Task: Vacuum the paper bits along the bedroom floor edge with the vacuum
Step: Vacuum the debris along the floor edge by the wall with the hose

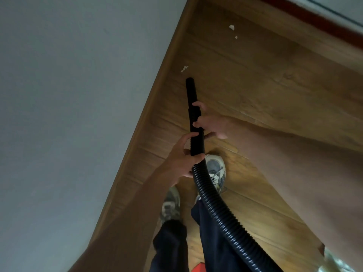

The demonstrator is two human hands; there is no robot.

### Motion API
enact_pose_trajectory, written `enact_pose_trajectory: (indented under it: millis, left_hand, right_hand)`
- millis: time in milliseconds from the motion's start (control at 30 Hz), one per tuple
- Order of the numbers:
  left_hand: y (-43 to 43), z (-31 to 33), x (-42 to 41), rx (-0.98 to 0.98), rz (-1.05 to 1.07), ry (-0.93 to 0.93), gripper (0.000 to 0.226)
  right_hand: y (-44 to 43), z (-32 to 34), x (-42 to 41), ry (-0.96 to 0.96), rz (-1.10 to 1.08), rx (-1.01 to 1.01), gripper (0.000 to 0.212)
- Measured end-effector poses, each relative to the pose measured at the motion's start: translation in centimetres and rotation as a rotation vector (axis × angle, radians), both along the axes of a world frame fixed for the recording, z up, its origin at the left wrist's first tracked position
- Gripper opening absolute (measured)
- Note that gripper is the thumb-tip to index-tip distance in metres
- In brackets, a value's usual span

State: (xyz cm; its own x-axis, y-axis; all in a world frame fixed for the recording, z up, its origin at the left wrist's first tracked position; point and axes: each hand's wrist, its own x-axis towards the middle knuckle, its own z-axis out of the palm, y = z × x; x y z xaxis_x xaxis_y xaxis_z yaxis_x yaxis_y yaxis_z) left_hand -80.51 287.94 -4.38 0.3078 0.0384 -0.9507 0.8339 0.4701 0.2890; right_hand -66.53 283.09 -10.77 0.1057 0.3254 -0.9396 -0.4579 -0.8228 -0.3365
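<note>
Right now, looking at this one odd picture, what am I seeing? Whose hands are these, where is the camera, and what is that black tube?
No machine here: a person wears a camera on the head, so you look down along their arms. The left hand and the right hand both grip a black vacuum tube, whose ribbed hose trails back past the shoes. The tube's tip points at a paper bit on the wooden floor, close to the skirting below the grey wall. Two more paper bits lie farther ahead.
</note>
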Motion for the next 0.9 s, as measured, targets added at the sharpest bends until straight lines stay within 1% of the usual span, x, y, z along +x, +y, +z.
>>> enact_pose_trajectory:
  millis: [233,667,900]
  left_hand:
    - [0.9,0.3,1.5,-0.005,0.036,-0.025,0.062]
    - [1.6,-1.0,2.3,-0.014,0.053,-0.031,0.063]
    - [2.4,-1.3,3.1,-0.023,0.004,-0.058,0.065]
  right_hand:
    - [1.3,0.5,1.3,0.013,0.000,0.007,0.073]
    - [2.3,-1.0,1.7,-0.036,-0.019,0.015,0.075]
    - [2.3,-1.3,2.6,-0.053,-0.054,0.025,0.072]
